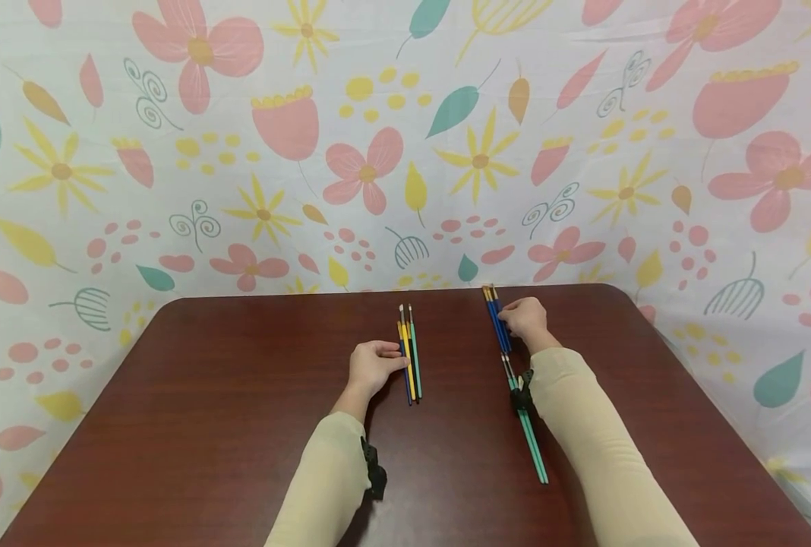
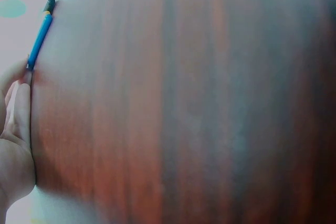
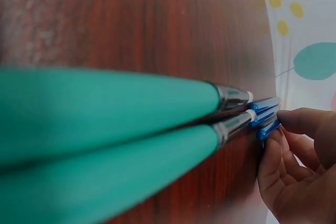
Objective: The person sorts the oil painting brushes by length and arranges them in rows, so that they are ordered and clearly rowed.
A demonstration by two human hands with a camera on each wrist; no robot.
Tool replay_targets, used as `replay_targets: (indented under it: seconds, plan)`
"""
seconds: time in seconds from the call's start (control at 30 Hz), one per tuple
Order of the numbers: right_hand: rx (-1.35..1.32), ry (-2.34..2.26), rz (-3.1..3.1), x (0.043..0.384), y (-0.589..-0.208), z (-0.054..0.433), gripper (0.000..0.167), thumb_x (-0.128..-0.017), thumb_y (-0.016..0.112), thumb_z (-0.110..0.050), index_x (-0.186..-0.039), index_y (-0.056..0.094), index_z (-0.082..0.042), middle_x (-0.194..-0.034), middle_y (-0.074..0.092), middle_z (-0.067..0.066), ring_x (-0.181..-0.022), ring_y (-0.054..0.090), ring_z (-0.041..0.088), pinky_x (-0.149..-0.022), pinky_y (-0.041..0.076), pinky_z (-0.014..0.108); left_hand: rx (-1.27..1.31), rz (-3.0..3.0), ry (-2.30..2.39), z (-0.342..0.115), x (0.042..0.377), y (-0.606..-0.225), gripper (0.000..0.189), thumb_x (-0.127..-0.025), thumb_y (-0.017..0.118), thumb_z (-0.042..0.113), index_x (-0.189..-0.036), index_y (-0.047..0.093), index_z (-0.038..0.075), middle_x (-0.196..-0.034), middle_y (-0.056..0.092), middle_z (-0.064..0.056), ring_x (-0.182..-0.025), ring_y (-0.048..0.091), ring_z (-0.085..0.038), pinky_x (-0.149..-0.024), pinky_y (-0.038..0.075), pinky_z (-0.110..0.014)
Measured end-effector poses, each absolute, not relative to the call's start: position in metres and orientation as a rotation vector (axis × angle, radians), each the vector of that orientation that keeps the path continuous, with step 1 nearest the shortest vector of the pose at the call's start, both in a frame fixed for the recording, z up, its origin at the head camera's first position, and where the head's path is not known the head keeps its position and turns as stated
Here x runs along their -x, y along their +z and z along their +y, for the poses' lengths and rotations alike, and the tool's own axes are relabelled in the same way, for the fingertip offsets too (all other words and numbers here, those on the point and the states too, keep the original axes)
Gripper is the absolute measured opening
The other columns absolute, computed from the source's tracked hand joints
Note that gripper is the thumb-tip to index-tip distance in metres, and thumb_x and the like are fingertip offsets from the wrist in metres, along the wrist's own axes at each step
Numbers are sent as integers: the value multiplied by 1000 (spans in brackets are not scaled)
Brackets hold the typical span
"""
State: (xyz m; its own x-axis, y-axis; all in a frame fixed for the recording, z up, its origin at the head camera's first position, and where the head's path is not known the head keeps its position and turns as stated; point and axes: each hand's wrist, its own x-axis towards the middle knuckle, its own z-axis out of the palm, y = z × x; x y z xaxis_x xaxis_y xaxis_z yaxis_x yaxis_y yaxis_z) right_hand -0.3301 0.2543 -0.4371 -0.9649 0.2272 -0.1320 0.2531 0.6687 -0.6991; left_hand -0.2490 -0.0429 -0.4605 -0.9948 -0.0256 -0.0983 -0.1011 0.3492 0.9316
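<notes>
Pinching a blue brush (image 3: 269,130), the right hand (image 1: 525,319) has two more blue brushes (image 1: 493,317) just left and green brushes (image 1: 532,444) wristward; the left hand (image 1: 373,370) touches mixed brushes (image 1: 411,384) rightward, whether pinching I cannot tell.

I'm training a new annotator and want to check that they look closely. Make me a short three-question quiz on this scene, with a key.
1. Multiple choice: which colour of brush do the fingers of the right hand touch?
A) yellow
B) blue
C) red

2. True or false: in the head view, the yellow brush lies in the group at the left hand.

3. Count: how many green brushes fill the foreground of the right wrist view?

Key:
1. B; the fingers are at the blue brushes.
2. True.
3. Two, side by side.
</notes>
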Motion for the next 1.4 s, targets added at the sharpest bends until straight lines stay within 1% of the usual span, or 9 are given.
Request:
replay_targets:
  seconds: [0.17, 0.5, 0.57, 0.7, 0.93, 1.03, 1.2, 1.3, 1.4]
  plan:
    - [-397, -1194, 2844, 328, -435, 254, 29, -92, 60, -17, -110, 67, 4, -107, 66, 25, -70, 65, 21, -61, 57, 30, 129, 2515, 1755, -42, 248, -460, 28, -77, 79, 16, -103, 72, 7, -91, 74, -7, -89, 68, -20, -77, 56, -32]
    - [-407, -1251, 2804, 327, -433, 255, 30, -92, 58, -16, -113, 65, 5, -108, 65, 26, -69, 65, 18, -61, 57, 29, 134, 2513, 1755, -43, 248, -460, 29, -77, 79, 17, -104, 72, 8, -92, 74, -7, -90, 68, -20, -78, 55, -33]
    - [-405, -1257, 2807, 325, -432, 255, 32, -92, 57, -17, -114, 65, 5, -109, 65, 26, -71, 66, 19, -61, 57, 29, 129, 2523, 1749, -43, 247, -460, 29, -77, 79, 16, -104, 72, 7, -92, 74, -7, -90, 68, -20, -78, 55, -32]
    - [-400, -1283, 2810, 322, -430, 255, 34, -92, 55, -17, -116, 63, 6, -110, 64, 26, -82, 67, 26, -63, 57, 30, 124, 2532, 1748, -43, 247, -459, 30, -76, 80, 17, -103, 72, 7, -91, 74, -8, -90, 68, -20, -79, 55, -33]
    - [-414, -1383, 2771, 314, -422, 250, 34, -93, 55, -18, -118, 63, 4, -105, 66, 23, -79, 65, 20, -63, 56, 27, 126, 2527, 1754, -42, 247, -459, 30, -77, 79, 16, -104, 72, 6, -92, 74, -8, -91, 68, -20, -80, 55, -33]
    - [-414, -1417, 2740, 310, -421, 246, 35, -94, 53, -19, -120, 61, 3, -105, 66, 23, -87, 66, 26, -65, 56, 28, 126, 2529, 1750, -42, 247, -459, 30, -77, 79, 16, -104, 72, 5, -92, 74, -8, -92, 68, -20, -81, 55, -33]
    - [-382, -1468, 2698, 305, -420, 240, 36, -95, 52, -21, -122, 61, 1, -102, 66, 21, -88, 65, 26, -68, 56, 30, 121, 2538, 1751, -42, 246, -458, 29, -77, 79, 16, -103, 72, 5, -91, 74, -8, -91, 68, -20, -80, 55, -34]
    - [-349, -1505, 2676, 302, -420, 237, 36, -96, 52, -21, -122, 60, 2, -103, 66, 22, -88, 65, 25, -70, 57, 31, 124, 2541, 1750, -42, 247, -458, 29, -76, 79, 16, -102, 73, 6, -90, 74, -7, -90, 68, -20, -79, 55, -34]
    - [-326, -1540, 2646, 298, -420, 233, 36, -96, 51, -21, -123, 59, 2, -108, 65, 23, -88, 66, 23, -70, 57, 28, 132, 2541, 1748, -41, 247, -459, 28, -76, 79, 17, -102, 73, 7, -90, 74, -7, -90, 68, -19, -79, 55, -33]
